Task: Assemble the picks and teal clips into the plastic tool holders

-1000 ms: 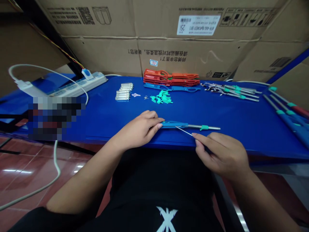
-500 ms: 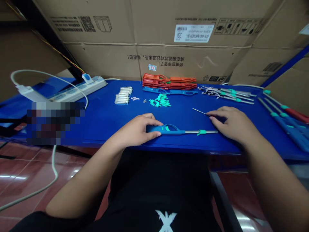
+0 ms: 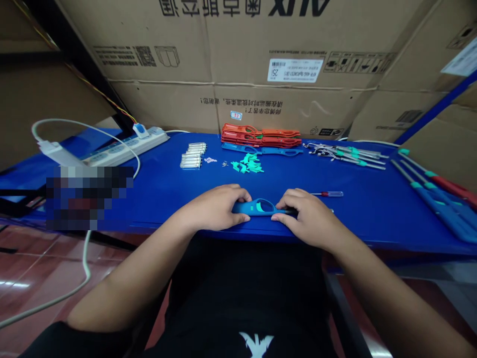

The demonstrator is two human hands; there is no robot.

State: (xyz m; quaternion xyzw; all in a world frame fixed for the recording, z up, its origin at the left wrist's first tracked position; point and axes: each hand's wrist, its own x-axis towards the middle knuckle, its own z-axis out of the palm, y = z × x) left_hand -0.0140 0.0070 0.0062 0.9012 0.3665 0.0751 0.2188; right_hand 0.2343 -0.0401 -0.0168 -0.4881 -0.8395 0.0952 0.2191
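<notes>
A white power strip [image 3: 130,146] sits at the far left of the blue table [image 3: 160,199], then a group of clear tubes [image 3: 192,156]. My left grip [image 3: 219,209] holds the rear of a blue lighter [image 3: 257,209] near the table's front edge, with small green pieces [image 3: 248,164] beyond. My right grip [image 3: 307,214] pinches its front end. Just behind that lies a screwdriver [image 3: 331,194].

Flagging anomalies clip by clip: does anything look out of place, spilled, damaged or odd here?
No spill or damage is visible on the held blue plastic handle or blue table. Two oddities: the brown cardboard panel behind bears upside-down printing, and a pixelated patch at left hides whatever is there.
</notes>
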